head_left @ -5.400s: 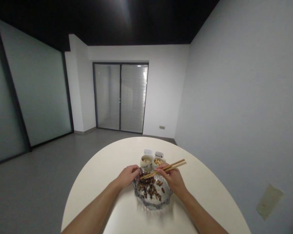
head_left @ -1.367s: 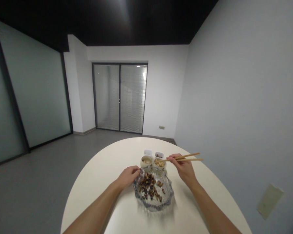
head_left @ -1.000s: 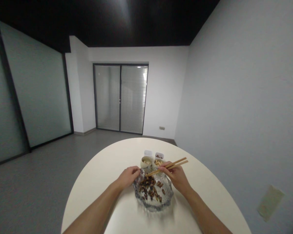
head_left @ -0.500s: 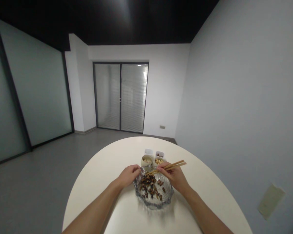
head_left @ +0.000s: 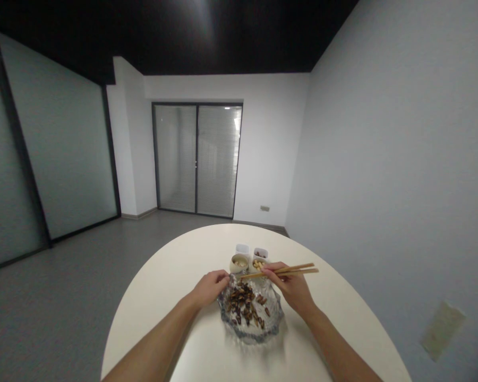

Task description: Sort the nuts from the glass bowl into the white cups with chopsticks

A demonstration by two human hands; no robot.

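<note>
A clear glass dish [head_left: 250, 333] with scalloped edges sits on the round white table [head_left: 183, 276] and holds several dark brown pieces [head_left: 245, 307]. My left hand [head_left: 208, 288] grips the dish's far left rim, fingers curled. My right hand [head_left: 290, 286] is closed on a pair of wooden chopsticks [head_left: 281, 271], whose tips point left above the dish's far edge, near a small round cup [head_left: 239, 262]. Whether the tips hold anything is too small to tell.
Behind the dish stand the round cup of pale pieces, a cup of tan pieces [head_left: 257, 263], and two small white square tubs [head_left: 242, 248] [head_left: 260, 253]. A grey wall runs along the right. Grey floor and glass sliding doors [head_left: 196, 159] lie beyond the table.
My right hand has lifted the chopsticks slightly up and right, from over the dark pieces toward the cups behind the dish. My left hand has stayed on the rim.
</note>
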